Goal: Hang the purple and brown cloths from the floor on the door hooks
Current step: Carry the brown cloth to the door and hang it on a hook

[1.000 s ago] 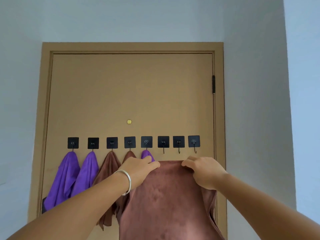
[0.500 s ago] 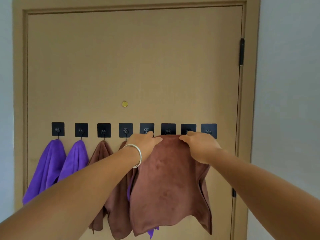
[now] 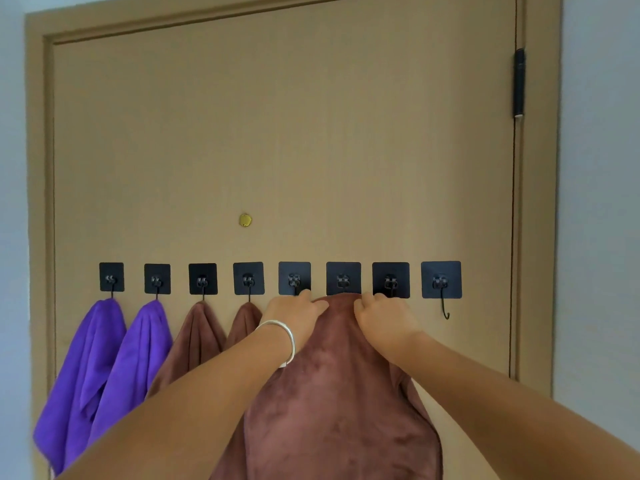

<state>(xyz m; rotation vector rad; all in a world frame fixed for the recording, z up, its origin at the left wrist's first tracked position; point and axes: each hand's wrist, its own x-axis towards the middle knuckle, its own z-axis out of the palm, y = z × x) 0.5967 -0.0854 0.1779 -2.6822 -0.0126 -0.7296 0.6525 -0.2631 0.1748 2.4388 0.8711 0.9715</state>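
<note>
While both hands, left and right, pinch the brown cloth's top edge under the sixth hook, a shallow catch could let it slide off.

Soft cloth against a matt door.
The brown cloth at centre looks plush and velvety, the purple cloths at lower left likewise; the tan door is smooth and matt, hook plates black, wrist bangle shiny metal.
</note>
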